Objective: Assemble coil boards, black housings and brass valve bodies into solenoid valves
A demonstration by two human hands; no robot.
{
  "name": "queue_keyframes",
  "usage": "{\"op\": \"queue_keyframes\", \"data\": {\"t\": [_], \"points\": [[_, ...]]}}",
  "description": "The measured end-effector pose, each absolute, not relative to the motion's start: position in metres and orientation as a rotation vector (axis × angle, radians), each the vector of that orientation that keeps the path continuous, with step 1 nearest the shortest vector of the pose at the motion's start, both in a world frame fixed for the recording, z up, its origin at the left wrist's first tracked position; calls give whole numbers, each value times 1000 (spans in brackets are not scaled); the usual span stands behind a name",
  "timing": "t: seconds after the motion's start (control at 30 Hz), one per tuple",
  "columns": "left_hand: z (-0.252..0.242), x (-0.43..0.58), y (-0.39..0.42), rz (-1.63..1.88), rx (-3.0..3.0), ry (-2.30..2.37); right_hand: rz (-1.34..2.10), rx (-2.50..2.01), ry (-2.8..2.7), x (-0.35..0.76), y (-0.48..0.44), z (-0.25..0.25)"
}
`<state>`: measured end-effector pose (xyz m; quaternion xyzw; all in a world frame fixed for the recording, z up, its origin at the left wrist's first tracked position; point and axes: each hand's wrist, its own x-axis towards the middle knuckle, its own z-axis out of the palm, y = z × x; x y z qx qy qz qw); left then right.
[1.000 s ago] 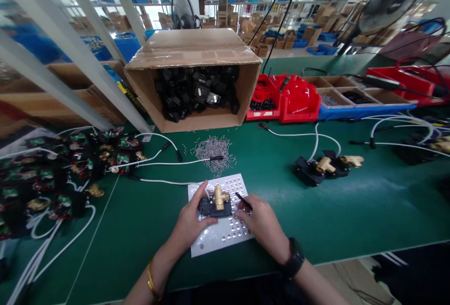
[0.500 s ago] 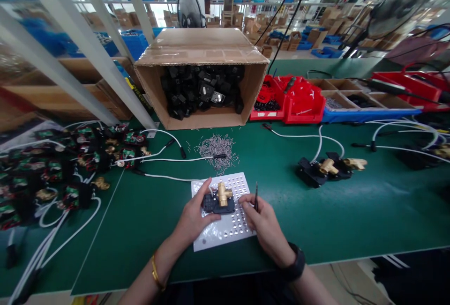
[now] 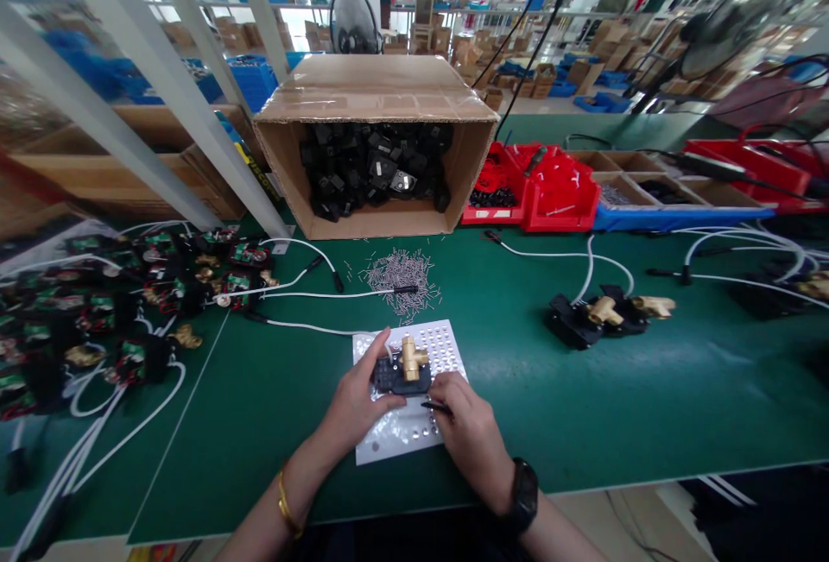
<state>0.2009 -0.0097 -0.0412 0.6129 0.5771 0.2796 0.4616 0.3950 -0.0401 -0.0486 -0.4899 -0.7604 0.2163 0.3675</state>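
Note:
Fingers and thumb of my left hand [image 3: 356, 407] close around the left side of a black plastic housing [image 3: 402, 382]. A brass tee fitting [image 3: 412, 358] sits on this housing, and a white cable runs off to the left. Beneath them is a white sheet [image 3: 389, 443] bearing rows of small shiny round pieces. My right hand [image 3: 471, 432] is closed at the housing's lower right corner, over the sheet. It grips a slim dark tweezers-like tool [image 3: 435, 407], now lying nearly level. Whatever the right fingertips touch is hidden.
Small metal pins [image 3: 401, 273] lie heaped behind the sheet. Beyond stands a cardboard box [image 3: 382, 89] of black housings. Red bins [image 3: 560, 215] stand right of it. Wired circuit assemblies [image 3: 174, 290] crowd the left; two brass-fitted units [image 3: 573, 320] lie to the right.
My right hand has moved left to the housing's corner, and the dark tool in it has swung from upright to nearly level. My left hand and the housing stay in place.

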Motion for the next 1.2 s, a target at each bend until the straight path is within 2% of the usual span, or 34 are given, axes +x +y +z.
{"op": "queue_keyframes", "data": {"t": [0.2,0.37,0.43,0.53,0.63,0.73,1.0,1.1,1.2], "points": [[-36,207,-18,842,1336,1368,519,-1235,-1974,409,-54,-54],[-7,190,-18,1353,452,1248,589,-1442,-1992,416,-50,-30],[5,178,-3,1319,161,1114,705,-1525,-2054,408,-37,-15],[15,168,25,1316,39,1003,817,-1571,-2178,390,-15,-1],[25,177,37,1536,169,1185,808,-1622,-2175,382,-13,-3],[43,202,32,1665,581,1277,770,-1664,-2066,387,-30,-13],[102,343,78,1008,1579,976,514,-1861,-1583,446,-41,-18],[92,388,95,961,1736,954,353,-1986,-1468,471,-27,-23],[59,400,85,875,1846,1062,274,-2011,-1464,499,-30,-35]]}}
